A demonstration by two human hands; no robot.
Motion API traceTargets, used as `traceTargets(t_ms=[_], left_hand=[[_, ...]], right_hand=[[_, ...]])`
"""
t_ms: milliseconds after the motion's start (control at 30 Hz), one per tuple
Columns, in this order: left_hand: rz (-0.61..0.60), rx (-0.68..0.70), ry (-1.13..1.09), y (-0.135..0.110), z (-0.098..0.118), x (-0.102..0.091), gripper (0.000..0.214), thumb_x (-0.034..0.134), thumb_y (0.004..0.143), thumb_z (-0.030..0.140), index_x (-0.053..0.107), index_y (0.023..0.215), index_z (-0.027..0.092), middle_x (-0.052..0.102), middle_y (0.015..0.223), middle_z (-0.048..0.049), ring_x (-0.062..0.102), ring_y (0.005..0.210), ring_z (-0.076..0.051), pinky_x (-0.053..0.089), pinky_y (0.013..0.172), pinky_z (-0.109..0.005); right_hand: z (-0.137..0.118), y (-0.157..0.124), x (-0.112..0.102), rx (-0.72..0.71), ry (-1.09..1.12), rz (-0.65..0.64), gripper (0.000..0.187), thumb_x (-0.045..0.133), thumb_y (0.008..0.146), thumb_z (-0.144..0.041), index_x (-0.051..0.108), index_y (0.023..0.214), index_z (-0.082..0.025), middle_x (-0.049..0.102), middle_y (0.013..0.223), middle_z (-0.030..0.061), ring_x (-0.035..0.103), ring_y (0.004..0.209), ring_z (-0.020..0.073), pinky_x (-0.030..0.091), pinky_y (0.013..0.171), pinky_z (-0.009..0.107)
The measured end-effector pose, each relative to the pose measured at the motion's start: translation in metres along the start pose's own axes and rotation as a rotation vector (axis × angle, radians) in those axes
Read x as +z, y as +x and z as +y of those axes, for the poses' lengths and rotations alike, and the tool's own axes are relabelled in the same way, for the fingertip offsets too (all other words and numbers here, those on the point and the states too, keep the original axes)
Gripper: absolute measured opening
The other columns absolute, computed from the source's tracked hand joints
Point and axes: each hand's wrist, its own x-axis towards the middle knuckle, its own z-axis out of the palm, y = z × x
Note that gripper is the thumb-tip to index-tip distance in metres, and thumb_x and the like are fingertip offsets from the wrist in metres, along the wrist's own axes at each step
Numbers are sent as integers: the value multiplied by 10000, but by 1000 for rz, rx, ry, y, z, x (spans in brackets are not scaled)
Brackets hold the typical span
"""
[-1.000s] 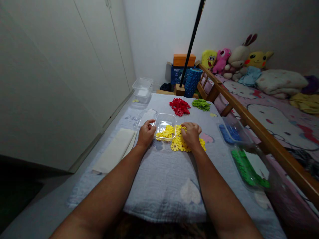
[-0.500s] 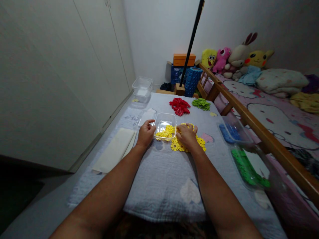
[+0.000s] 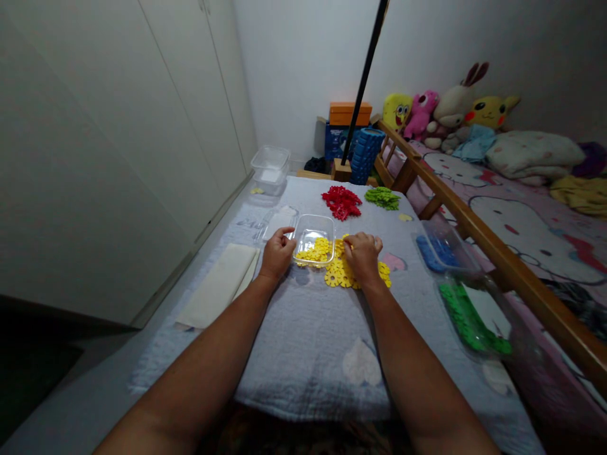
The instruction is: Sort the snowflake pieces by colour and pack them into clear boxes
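Observation:
A clear plastic container (image 3: 315, 221) stands on the cloth-covered table with several yellow notched plastic discs (image 3: 315, 251) heaped at its near side. My left hand (image 3: 277, 254) is at the container's left wall, fingers curled and thumb against the side. Right of the container, more yellow discs (image 3: 337, 275) lie spread in a loose pile. My right hand (image 3: 363, 256) is over that pile, its fingers pinched together at a yellow disc by the container's right wall. The fingers partly hide what is in the pinch.
Red pieces (image 3: 341, 202) and light green pieces (image 3: 382, 198) lie in piles at the back. Boxes of blue pieces (image 3: 434, 253) and green pieces (image 3: 467, 322) stand at the right by the wooden bed rail (image 3: 474, 218). A folded beige cloth (image 3: 220, 284) and a clear lid (image 3: 279, 221) are at left.
My right hand has risen slightly and moved a little right, its fingers going from spread over the yellow discs to bunched together. My left hand and the container have stayed in place.

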Motion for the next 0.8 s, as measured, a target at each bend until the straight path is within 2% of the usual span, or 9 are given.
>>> traceTargets(t_ms=[133,233,467,600,800], left_hand=[[-2,7,9,1,-1,0,416,583,782,330,676,1136,132,404,599,83,388,548,-118,335,581,-255],[0,7,15,1,-1,0,424,580,783,324,676,1149,131,407,601,81,388,551,-118,337,584,-255],[0,7,22,2,-3,1,438,572,770,332,674,1151,141,406,600,80,395,548,-122,328,570,-250],[-3,12,26,2,-4,0,433,567,768,325,671,1147,144,413,601,78,411,555,-126,331,572,-251],[-7,26,6,2,-4,1,420,572,779,330,667,1140,137,410,597,80,409,556,-124,336,576,-254]], right_hand=[[-4,1,-10,-31,91,203,232,505,976,-261,734,951,-231,686,926,61,539,966,236,276,1042,416],[-15,-2,-17,-117,161,247,227,502,989,-259,725,947,-243,688,900,38,562,964,221,273,1075,408],[-40,-9,-20,-218,279,77,169,592,958,-238,753,939,-285,756,974,17,553,1091,242,164,1164,516],[-41,-9,-15,-217,285,1,175,598,957,-234,764,937,-290,782,1013,20,552,1138,263,139,1171,573],[-39,-9,-12,-225,321,-44,187,604,941,-232,768,1002,-300,790,1071,17,552,1195,281,109,1182,605]])
